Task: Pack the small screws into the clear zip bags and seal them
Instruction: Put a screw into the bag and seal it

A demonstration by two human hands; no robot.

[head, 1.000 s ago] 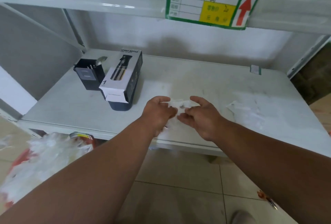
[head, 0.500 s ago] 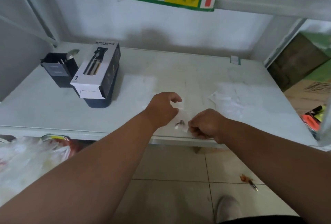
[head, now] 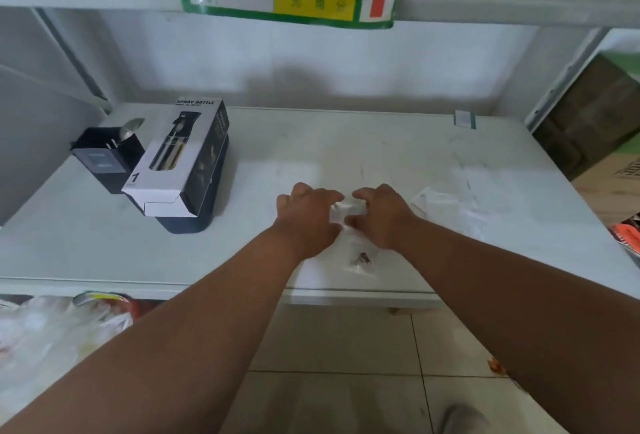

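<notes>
Both grips pinch bag (head: pixel 349 217) top: left hand (head: pixel 306 215), right hand (head: pixel 382 215) | screws (head: pixel 362 258) at 6 o'clock | risk: your uneven press leaves seal gapped, screws spill onto desk (head: pixel 346 142)

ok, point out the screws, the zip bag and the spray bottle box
screws (head: pixel 362 257), head view, dark cluster inside the bag
zip bag (head: pixel 348 209), head view, top edge between the hands
spray bottle box (head: pixel 180 153), head view, white front face
</notes>
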